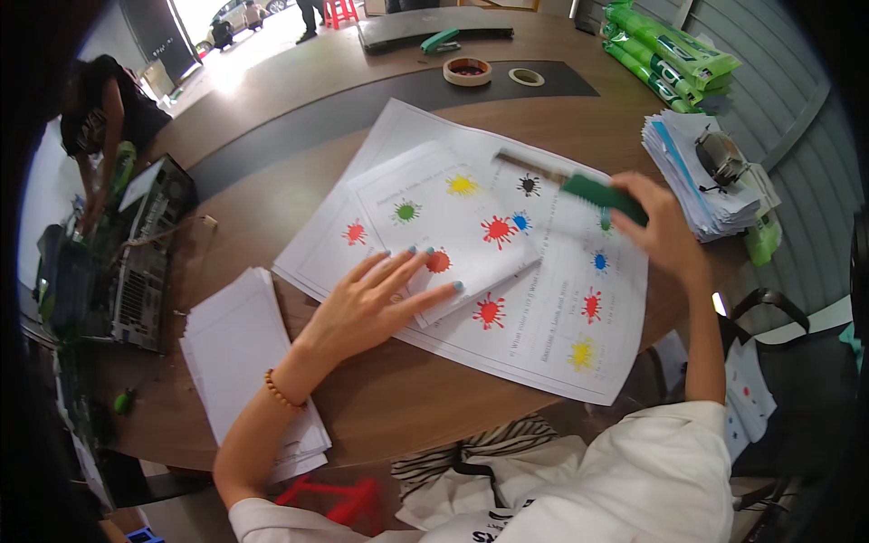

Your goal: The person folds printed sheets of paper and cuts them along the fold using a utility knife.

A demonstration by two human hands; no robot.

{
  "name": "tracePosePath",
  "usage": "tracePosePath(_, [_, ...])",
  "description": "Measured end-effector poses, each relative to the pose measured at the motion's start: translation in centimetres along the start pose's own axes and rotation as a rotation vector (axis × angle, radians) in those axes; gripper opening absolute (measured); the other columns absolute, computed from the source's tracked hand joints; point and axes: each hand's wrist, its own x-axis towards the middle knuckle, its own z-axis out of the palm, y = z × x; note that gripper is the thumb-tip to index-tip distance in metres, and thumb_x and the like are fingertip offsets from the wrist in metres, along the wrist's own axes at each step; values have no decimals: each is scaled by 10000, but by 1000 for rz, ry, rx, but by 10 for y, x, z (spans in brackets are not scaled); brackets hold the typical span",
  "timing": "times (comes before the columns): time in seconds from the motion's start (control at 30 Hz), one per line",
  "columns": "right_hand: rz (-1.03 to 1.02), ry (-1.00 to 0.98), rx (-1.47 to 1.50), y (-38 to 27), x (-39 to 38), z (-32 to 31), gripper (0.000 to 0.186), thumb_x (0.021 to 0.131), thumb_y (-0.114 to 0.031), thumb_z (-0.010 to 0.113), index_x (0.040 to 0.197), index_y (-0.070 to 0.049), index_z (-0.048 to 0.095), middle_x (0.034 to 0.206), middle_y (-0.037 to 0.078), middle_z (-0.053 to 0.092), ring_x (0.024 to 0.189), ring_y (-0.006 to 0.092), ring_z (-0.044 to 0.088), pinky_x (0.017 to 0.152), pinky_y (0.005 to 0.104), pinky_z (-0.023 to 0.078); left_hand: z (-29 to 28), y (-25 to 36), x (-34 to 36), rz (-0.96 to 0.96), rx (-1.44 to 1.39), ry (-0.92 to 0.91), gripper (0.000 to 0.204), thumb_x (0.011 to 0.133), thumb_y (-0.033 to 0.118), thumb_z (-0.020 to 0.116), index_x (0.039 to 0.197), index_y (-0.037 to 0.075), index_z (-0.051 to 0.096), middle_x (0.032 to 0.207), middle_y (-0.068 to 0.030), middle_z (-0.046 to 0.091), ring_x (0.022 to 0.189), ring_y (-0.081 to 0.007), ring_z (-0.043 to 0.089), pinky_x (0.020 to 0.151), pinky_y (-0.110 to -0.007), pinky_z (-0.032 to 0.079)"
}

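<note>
Printed sheets with coloured paint-splat pictures [596, 335] lie on the desk, with a smaller sheet [471, 208] on top of a larger one. My left hand [380, 303] rests on the smaller sheet with its fingers spread. My right hand [661, 226] grips a green-handled tool with a long thin blade [602, 195], held over the right part of the sheets. The tool is blurred, so I cannot tell whether the blade touches the paper.
Blank-looking sheets [240, 353] lie at the lower left, near a computer tower [145, 271]; a person [109, 118] leans there. Tape rolls [467, 72], a stapler [439, 41], green packs [665, 54] and a paper pile [688, 181] sit around the desk [380, 434].
</note>
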Motion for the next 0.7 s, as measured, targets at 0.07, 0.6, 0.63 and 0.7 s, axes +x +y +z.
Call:
tracePosePath(0.07, [-88,-16,20,-17,-33,-5,319,699,-127,665,985,-17,578,886,163,608,802,330,608,710,372,486,-2,-1,3,8,22,-12,469,835,107,500,1280,253,486,1267,-118,509,1143,-235,522,988,-384,401])
tracePosePath(0.6, [-122,-41,100,-39,-96,12,331,627,-118,693,933,-20,617,738,86,611,571,226,607,524,303,492,4,2,1,-38,-81,-52,505,786,121,571,1259,284,501,1328,-55,473,1203,-230,474,1049,-395,366])
tracePosePath(0.63, [-101,-36,84,-40,-96,14,327,630,-114,692,934,-20,618,751,88,612,585,226,611,530,307,494,4,2,1,-40,-82,-52,505,786,121,571,1259,284,501,1328,-55,473,1203,-230,474,1049,-395,366])
tracePosePath(0.7, [-78,-31,68,-42,-95,18,323,634,-111,692,936,-20,618,764,89,613,599,225,615,536,310,495,4,0,0,20,-95,-68,470,810,143,539,1256,289,503,1341,-29,461,1231,-220,443,1067,-402,341])
